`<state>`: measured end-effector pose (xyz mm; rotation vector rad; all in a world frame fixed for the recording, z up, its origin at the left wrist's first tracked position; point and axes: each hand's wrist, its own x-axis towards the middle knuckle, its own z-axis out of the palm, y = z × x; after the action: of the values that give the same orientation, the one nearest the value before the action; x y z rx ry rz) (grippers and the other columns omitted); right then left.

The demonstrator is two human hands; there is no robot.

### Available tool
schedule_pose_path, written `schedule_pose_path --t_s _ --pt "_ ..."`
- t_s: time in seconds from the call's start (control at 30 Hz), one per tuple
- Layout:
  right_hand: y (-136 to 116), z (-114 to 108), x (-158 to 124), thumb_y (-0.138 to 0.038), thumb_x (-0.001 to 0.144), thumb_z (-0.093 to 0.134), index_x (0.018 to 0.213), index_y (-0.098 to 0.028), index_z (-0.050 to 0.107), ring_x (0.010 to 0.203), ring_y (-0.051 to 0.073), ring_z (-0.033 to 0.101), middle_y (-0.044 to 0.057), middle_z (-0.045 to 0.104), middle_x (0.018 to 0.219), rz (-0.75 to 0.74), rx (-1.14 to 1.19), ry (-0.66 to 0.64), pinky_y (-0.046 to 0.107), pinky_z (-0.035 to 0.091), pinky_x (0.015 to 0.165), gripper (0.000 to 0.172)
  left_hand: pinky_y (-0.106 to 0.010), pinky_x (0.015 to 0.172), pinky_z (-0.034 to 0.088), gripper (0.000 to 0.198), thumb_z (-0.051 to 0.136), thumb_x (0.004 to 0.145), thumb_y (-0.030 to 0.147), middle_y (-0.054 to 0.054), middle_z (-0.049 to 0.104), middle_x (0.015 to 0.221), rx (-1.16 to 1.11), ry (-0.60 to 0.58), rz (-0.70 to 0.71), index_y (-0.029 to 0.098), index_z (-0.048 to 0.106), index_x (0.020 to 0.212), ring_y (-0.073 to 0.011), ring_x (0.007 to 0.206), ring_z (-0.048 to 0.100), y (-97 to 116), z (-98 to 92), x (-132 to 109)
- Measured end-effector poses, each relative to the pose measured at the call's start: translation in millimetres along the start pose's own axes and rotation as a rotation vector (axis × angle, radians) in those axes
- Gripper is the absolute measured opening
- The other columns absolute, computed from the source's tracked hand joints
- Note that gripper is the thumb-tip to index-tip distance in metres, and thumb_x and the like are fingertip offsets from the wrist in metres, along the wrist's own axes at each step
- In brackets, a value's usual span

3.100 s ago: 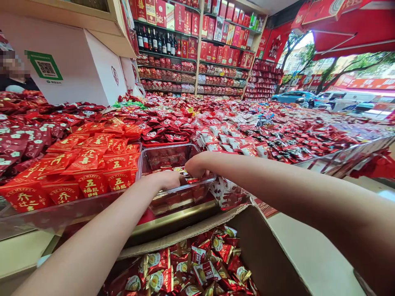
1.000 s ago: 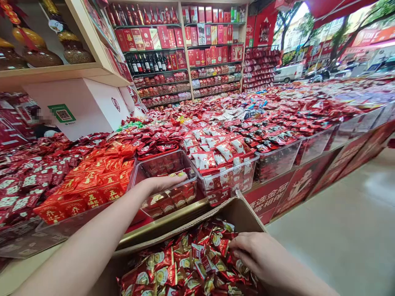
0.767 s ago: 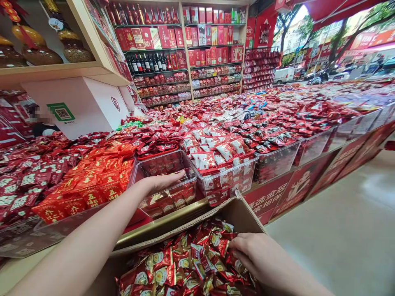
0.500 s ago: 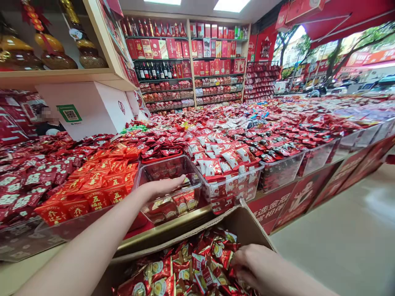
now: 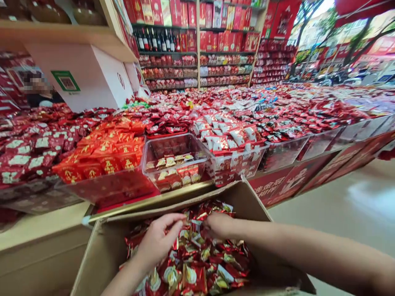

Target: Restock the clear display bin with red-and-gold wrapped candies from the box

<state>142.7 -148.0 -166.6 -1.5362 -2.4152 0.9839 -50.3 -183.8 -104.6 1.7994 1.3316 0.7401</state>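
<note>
Packed candy shop, open to the street on the right, where you can see some trees and blurry vehicles. The shelving unit at the back has wine bottles in a row with red gift boxes above them, and there's a green QR code sign on the white panel over on the left. Someone in dark clothing is behind the display at far left.

Right up front is an open cardboard box, loaded with red-and-gold wrapped candies, a lot of them printed with a pale round spot. Both hands are inside it. The left hand is over the pile with its thumb close to the fingers; can't tell if anything's pinched in there. The right hand is just beside it, fingers curled down into the candies, pretty blurry, so no clue whether it's got hold of any.

Just past the box is a clear plastic bin with only a low layer of similar-looking candies. Orange-red packets are heaped on its left, white-and-red packets piled high on its right.
</note>
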Motion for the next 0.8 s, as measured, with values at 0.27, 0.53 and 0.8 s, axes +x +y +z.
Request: schedule_pose_path --t_s 0.27,0.53,0.8 --pt "-26.4 -25.0 -21.7 -0.05 0.075 0.044 0.074 -0.013 0.052 0.045 0.006 0.044 -0.002 0.05 0.055 -0.076 0.727 -0.09 0.016 0.031 0.04 0.037 -0.028 0.068 0.047 0.042 0.053 0.074 0.039 -0.007 0.064 0.1 -0.248 -0.131 -0.137 0.016 0.053 0.11 -0.0194 0.079 0.061 4.2 14.8 0.3" --pt "-43.9 -25.2 -31.7 -0.05 0.076 0.044 0.07 -0.012 0.053 0.042 0.005 0.04 -0.002 0.047 0.055 -0.112 0.973 0.105 0.016 0.031 0.039 0.04 -0.02 0.056 0.042 0.027 0.051 0.078 0.035 -0.001 0.068 0.081 -0.689 -0.165 -0.295 0.019 0.062 0.098 -0.0109 0.057 0.058 26.7 15.4 -8.3" --pt "-33.9 -22.0 -32.3 -0.051 0.077 0.042 0.063 -0.014 0.047 0.04 0.005 0.039 -0.003 0.043 0.049 -0.112 0.85 0.116 0.017 0.03 0.038 0.04 -0.023 0.058 0.043 0.024 0.052 0.078 0.033 -0.001 0.068 0.066 -0.795 -0.202 -0.325 0.02 0.066 0.092 -0.0134 0.059 0.057 15.7 16.6 -6.5"
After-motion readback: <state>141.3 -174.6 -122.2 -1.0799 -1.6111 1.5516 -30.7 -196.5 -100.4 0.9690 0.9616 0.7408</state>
